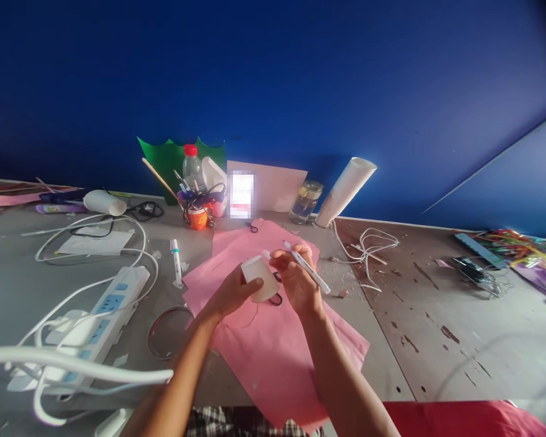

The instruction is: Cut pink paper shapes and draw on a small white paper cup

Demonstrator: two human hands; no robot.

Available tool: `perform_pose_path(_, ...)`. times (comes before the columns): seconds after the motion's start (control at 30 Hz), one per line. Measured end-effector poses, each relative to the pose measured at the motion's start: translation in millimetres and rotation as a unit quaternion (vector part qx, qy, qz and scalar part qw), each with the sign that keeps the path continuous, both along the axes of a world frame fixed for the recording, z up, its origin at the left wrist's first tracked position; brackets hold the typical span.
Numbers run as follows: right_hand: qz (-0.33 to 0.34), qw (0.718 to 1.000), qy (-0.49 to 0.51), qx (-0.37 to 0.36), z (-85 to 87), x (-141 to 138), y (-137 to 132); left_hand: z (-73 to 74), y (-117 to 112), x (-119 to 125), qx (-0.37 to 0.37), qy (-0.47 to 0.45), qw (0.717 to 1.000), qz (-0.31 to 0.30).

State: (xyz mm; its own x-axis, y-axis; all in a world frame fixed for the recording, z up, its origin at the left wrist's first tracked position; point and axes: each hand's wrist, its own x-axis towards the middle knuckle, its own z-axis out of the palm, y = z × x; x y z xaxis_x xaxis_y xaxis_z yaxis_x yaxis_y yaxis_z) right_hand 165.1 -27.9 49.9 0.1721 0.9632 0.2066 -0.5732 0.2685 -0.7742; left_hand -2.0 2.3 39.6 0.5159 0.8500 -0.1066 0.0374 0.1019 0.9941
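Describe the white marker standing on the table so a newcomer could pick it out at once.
Start at the pink paper in the table's middle, then look just past its left edge. There the white marker stands alone, teal-banded, between the paper and the white power strip; the other white pen is in the right hand.

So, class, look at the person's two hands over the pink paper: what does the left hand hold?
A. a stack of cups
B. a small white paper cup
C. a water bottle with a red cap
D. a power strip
B: the left hand has its grip on a small white paper cup over the pink paper, while the right hand holds a white pen.
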Motion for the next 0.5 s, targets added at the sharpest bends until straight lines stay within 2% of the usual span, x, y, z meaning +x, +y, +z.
perform_pose_path(0.1, 0.008, 1.0, 0.016, 0.013, -0.9, -7.8, -3.0, -2.4, 1.7, -0.6, -0.011, -0.014, 1.0, -0.009)
perform_pose_path(0.23, -0.01, 1.0, 0.026, -0.01, -5.0, -16.2, -5.4, -13.1, 3.3, 2.7, -0.01, -0.029, 0.999, -0.008)
perform_pose_path(0.4, -0.061, 0.997, 0.003, -0.037, -7.0, -22.0, -8.3, -21.8, 0.2, 8.8, 0.029, -0.04, 0.997, 0.057)
perform_pose_path(0.5, -0.085, 0.994, -0.05, -0.041, -9.7, -20.3, -9.2, -23.7, -1.1, 9.6, 0.032, -0.023, 0.997, 0.06)
